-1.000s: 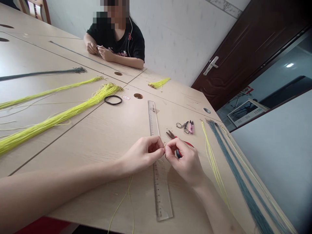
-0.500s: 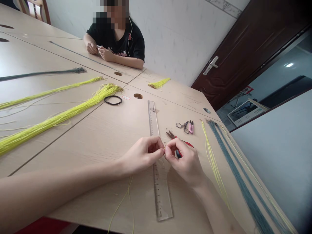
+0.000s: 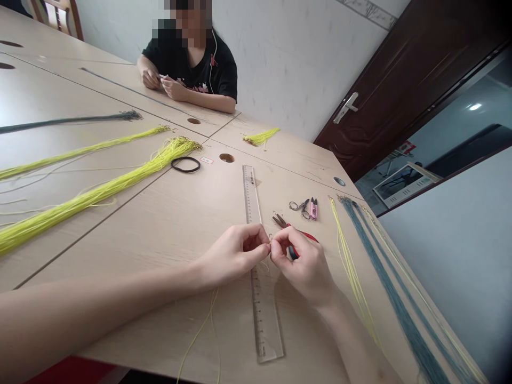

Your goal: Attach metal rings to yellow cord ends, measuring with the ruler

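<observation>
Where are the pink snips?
In the head view, the pink snips lie right of centre, right of the small scissors and beyond the right hand.

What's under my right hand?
Part of a red-handled tool sits beneath the right hand in this view; its metal tip and bits of its handles show. The hand covers the rest, and whether they touch can't be seen.

On the bench (image 3: pixel 168 229), the ruler (image 3: pixel 266 320) runs lengthwise, passing beneath the left hand (image 3: pixel 238 253). To its right, the pliers (image 3: pixel 281 221) lie partly behind the right hand (image 3: pixel 302 261); beyond them are the scissors (image 3: pixel 305 203), with the snips (image 3: pixel 314 210) just to their right. Cord bundles lie along the right edge (image 3: pixel 374 253) and at the left (image 3: pixel 120 178). A ring band (image 3: pixel 186 170) sits left of a label (image 3: pixel 207 160), and a co-worker (image 3: pixel 196 80) is behind the far side.
</observation>
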A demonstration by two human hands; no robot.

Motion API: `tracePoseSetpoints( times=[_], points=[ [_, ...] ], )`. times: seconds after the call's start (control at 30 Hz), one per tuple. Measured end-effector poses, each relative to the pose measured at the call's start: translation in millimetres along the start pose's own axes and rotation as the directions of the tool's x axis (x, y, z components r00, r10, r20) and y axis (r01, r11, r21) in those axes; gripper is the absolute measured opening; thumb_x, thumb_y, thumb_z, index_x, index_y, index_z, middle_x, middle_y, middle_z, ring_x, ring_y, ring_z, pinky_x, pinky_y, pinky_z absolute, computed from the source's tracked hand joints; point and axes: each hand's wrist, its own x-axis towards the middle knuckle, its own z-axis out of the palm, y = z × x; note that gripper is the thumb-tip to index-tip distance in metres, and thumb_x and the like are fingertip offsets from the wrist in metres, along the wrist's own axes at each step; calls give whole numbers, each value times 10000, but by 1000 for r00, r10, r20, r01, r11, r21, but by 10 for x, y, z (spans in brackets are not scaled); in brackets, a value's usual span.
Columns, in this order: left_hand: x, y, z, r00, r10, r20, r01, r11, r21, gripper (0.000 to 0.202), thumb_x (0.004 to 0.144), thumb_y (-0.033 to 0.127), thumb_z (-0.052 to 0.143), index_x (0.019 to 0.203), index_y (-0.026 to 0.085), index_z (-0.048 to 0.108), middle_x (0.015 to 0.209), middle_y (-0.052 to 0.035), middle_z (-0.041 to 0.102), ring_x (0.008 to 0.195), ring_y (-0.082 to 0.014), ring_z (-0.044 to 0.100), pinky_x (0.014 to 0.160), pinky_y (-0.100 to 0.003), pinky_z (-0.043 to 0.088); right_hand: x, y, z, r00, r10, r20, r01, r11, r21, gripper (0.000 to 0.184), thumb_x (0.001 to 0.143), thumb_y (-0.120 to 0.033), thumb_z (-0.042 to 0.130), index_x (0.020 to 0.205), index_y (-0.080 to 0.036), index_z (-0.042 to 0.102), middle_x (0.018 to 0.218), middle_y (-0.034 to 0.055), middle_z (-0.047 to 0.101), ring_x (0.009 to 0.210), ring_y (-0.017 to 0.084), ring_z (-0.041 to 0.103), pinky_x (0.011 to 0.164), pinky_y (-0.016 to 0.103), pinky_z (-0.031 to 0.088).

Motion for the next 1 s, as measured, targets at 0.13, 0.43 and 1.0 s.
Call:
tracePoseSetpoints(
  times=[0.13, 0.43, 1.0],
  points=[
    [-1, 7, 2, 1000, -1, -1, 1, 1000, -6, 159, 838, 260, 482, 727, 149, 507, 592, 56, 438, 555, -74, 344, 491, -215, 265, -3, -3, 4, 1000, 7, 5, -7, 1000, 5, 102, 821, -154, 491, 729, -194, 482, 620, -42, 514, 524, 68, 450, 487, 173, 371],
    [-9, -3, -3, 1000, 4, -2, -3, 1000, 8, 156, 845, 257, 480, 734, 152, 514, 596, 55, 445, 559, -76, 353, 494, -217, 271, 17, -6, 0, 1000, 9, 0, -9, 1000, -5, 107, 822, -158, 487, 720, -189, 480, 619, -40, 525, 487, 61, 420, 457, 179, 336],
    [-2, 16, -6, 999, 33, 22, -33, 999, -17, 174, 848, 243, 477, 700, 152, 481, 577, 59, 383, 532, -71, 324, 476, -201, 257, 54, -22, -76, 888, 399, 228, -455, 828, 327, 310, 871, -433, 479, 705, -175, 521, 577, -25, 532, 567, 101, 537, 530, 213, 399]
  ],
)
